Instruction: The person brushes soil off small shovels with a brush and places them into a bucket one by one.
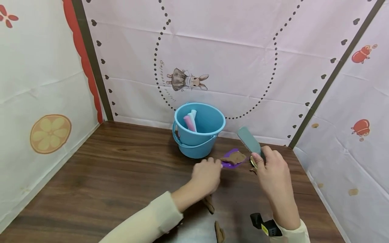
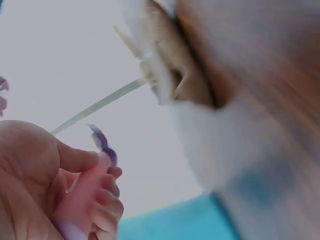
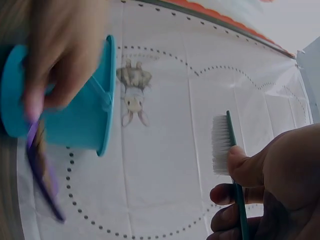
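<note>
My left hand (image 1: 207,176) grips the pink handle (image 2: 84,195) of a small purple dustpan-like scoop (image 1: 226,165). A brown, leaf-like piece (image 1: 236,157) lies on the scoop, above the table. My right hand (image 1: 275,170) pinches the handle of a teal brush (image 1: 250,140) between thumb and fingers; its white bristles (image 3: 220,145) show in the right wrist view. Just behind the left hand stands a blue bucket (image 1: 197,143) with a pink tube-like thing (image 1: 189,123) and a pale blue one (image 1: 193,116) inside. A small yellow-edged object (image 1: 253,162) shows by the right thumb, its kind unclear.
More brown pieces lie on the dark wooden table (image 1: 121,175): one (image 1: 208,204) below the left wrist, another (image 1: 219,232) near the front edge. Printed cloth walls (image 1: 237,67) enclose the table at the back and both sides. A black device (image 1: 265,225) sits at the right wrist.
</note>
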Demonstrator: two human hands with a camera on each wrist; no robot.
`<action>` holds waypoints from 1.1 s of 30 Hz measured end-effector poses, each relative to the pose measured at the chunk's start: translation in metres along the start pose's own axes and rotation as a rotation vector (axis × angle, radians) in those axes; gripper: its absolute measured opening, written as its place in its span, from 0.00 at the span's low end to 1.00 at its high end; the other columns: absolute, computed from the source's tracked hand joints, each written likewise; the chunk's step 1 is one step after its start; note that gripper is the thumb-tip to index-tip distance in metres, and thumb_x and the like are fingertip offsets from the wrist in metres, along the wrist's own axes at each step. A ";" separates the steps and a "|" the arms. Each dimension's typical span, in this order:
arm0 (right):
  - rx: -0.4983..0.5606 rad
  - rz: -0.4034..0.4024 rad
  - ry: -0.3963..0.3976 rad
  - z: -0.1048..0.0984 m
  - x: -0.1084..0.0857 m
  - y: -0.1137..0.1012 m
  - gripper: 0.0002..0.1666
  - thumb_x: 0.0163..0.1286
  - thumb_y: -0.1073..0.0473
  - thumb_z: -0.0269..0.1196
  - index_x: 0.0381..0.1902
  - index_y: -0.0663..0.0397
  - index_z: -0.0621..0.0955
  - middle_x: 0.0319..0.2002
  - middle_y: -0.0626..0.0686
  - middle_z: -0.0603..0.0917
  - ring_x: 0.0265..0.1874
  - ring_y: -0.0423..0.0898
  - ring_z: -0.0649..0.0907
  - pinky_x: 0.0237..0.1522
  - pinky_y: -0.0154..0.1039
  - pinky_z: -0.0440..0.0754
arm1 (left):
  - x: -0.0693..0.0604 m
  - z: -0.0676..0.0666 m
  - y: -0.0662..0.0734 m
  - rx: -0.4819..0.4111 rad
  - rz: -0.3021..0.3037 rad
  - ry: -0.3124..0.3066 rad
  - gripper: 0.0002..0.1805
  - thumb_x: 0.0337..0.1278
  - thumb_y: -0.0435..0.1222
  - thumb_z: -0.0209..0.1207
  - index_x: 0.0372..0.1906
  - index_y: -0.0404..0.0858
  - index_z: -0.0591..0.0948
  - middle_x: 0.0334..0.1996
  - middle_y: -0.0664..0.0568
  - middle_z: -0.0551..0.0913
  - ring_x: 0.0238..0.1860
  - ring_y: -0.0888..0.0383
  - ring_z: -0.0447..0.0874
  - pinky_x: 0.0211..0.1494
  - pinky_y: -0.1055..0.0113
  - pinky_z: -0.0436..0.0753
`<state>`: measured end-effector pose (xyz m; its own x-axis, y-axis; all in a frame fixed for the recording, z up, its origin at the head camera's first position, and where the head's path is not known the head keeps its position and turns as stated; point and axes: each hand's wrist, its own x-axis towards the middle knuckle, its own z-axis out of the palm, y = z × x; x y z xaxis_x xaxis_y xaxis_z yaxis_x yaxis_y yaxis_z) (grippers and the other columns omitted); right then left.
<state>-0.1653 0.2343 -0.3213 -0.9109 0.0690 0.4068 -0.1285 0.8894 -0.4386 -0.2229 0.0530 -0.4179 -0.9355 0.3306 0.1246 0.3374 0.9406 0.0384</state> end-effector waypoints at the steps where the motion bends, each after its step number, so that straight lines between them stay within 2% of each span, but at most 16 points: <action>1: 0.000 -0.009 -0.001 0.002 -0.001 -0.002 0.21 0.78 0.44 0.55 0.48 0.56 0.78 0.35 0.58 0.77 0.31 0.54 0.76 0.32 0.49 0.73 | -0.010 -0.007 -0.010 -0.003 0.008 0.029 0.14 0.72 0.49 0.56 0.50 0.43 0.79 0.39 0.49 0.79 0.40 0.51 0.79 0.34 0.55 0.80; 4: -0.001 -0.047 -0.003 0.009 -0.004 -0.008 0.18 0.78 0.46 0.56 0.46 0.56 0.78 0.33 0.57 0.75 0.29 0.53 0.75 0.32 0.50 0.74 | -0.035 -0.024 -0.039 0.009 0.025 0.125 0.17 0.59 0.46 0.67 0.47 0.42 0.80 0.40 0.49 0.79 0.43 0.49 0.78 0.35 0.55 0.76; 6: -0.004 -0.070 -0.019 0.015 -0.006 -0.013 0.16 0.78 0.48 0.57 0.46 0.56 0.77 0.32 0.56 0.74 0.29 0.52 0.74 0.32 0.49 0.74 | -0.049 -0.034 -0.058 0.016 0.027 0.184 0.18 0.51 0.43 0.70 0.44 0.41 0.81 0.39 0.50 0.79 0.42 0.49 0.77 0.35 0.55 0.74; 10: -0.009 -0.117 -0.055 0.027 -0.007 -0.023 0.14 0.77 0.50 0.59 0.41 0.55 0.77 0.29 0.53 0.71 0.26 0.49 0.70 0.29 0.43 0.70 | -0.065 -0.052 -0.085 -0.014 -0.003 0.271 0.09 0.65 0.42 0.63 0.37 0.40 0.80 0.33 0.51 0.78 0.36 0.50 0.77 0.32 0.56 0.74; 13: -0.016 -0.162 -0.044 0.035 -0.008 -0.029 0.13 0.75 0.50 0.61 0.38 0.54 0.76 0.26 0.52 0.69 0.24 0.47 0.68 0.26 0.40 0.68 | -0.072 -0.062 -0.096 -0.054 -0.015 0.330 0.13 0.73 0.43 0.56 0.35 0.39 0.80 0.29 0.51 0.77 0.32 0.51 0.77 0.29 0.57 0.76; 18: -0.013 -0.211 -0.016 0.046 -0.012 -0.034 0.13 0.71 0.51 0.64 0.36 0.53 0.76 0.24 0.50 0.67 0.22 0.45 0.67 0.23 0.38 0.67 | -0.076 -0.073 -0.103 -0.058 0.015 0.424 0.12 0.71 0.44 0.60 0.40 0.38 0.82 0.29 0.49 0.80 0.30 0.51 0.78 0.25 0.59 0.75; 23: -0.017 -0.229 -0.007 0.054 -0.016 -0.038 0.14 0.71 0.50 0.65 0.34 0.53 0.75 0.24 0.50 0.66 0.22 0.45 0.65 0.26 0.38 0.66 | -0.074 -0.077 -0.101 -0.018 0.062 0.516 0.11 0.65 0.43 0.66 0.40 0.39 0.84 0.29 0.49 0.80 0.29 0.51 0.76 0.24 0.60 0.72; 30: -0.071 -0.293 0.016 0.063 -0.028 -0.047 0.15 0.69 0.47 0.65 0.34 0.52 0.75 0.23 0.48 0.63 0.21 0.43 0.62 0.24 0.37 0.63 | -0.075 -0.072 -0.093 0.008 0.102 0.613 0.11 0.63 0.42 0.68 0.37 0.37 0.86 0.28 0.48 0.80 0.27 0.51 0.76 0.22 0.62 0.70; 33: -0.086 -0.338 0.005 0.068 -0.033 -0.053 0.16 0.69 0.46 0.64 0.33 0.51 0.75 0.22 0.47 0.62 0.20 0.42 0.61 0.23 0.36 0.62 | -0.077 -0.069 -0.087 -0.002 0.120 0.650 0.12 0.56 0.41 0.73 0.35 0.36 0.86 0.29 0.48 0.80 0.28 0.50 0.77 0.22 0.62 0.70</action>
<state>-0.1557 0.1542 -0.3661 -0.8205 -0.2341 0.5215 -0.3890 0.8971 -0.2093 -0.1732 -0.0595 -0.3627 -0.6383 0.3184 0.7009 0.4364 0.8997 -0.0113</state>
